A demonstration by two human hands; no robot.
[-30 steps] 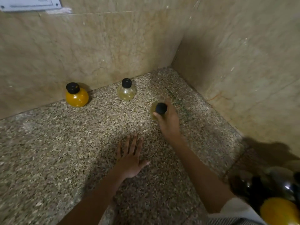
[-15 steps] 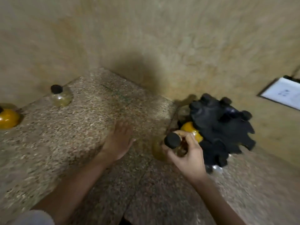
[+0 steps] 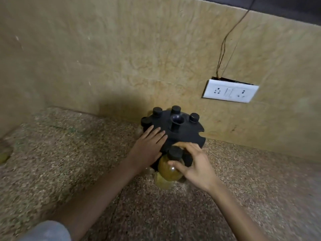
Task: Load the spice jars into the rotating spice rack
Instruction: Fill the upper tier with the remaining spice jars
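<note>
A black round spice rack [image 3: 185,134] with a central post stands on the speckled counter against the wall. Several black jar caps [image 3: 175,109] poke up through its far slots. My right hand [image 3: 194,166] grips a round, yellowish spice jar with a black cap [image 3: 169,168] at the rack's near edge, fingers curled over the cap and thumb on the glass. My left hand [image 3: 149,145] rests flat on the rack's top at its left side, fingers straight.
The speckled granite counter [image 3: 69,162] runs left into a corner of beige tiled walls. A white socket plate [image 3: 230,93] with thin wires above it is on the wall to the right of the rack. A blurred yellowish jar [image 3: 3,154] shows at the far left edge.
The view swung right from the counter corner to the rack. My right hand carried the jar from the counter to the rack's near edge. My left hand moved off the counter onto the rack top.
</note>
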